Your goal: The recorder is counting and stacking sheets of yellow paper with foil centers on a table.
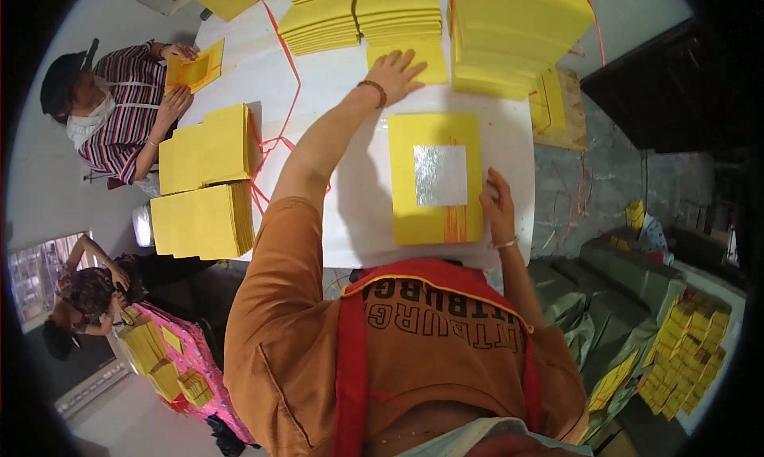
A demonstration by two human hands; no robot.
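A flat yellow sheet or envelope [432, 65] lies in front of the far stacks, and my left hand [394, 76] rests on it with its fingers spread. Closer to my body is a yellow rectangular piece [404, 138] with a shiny silver square [440, 175] in its middle and orange-red marks below the square. Whether this piece is single or a pile, I cannot tell. Beside its right edge is my right hand [499, 206], fingers loosely bent and apart from the thumb, with nothing visible in it.
Yellow stacks [362, 19] stand at the back, with a tall pile [509, 39] at right. More bundles [203, 218] are on the left of the white table [358, 226]. Red string [296, 91] crosses it. A co-worker [119, 115] handles a yellow folder [193, 71]; another person [91, 290] is farther off.
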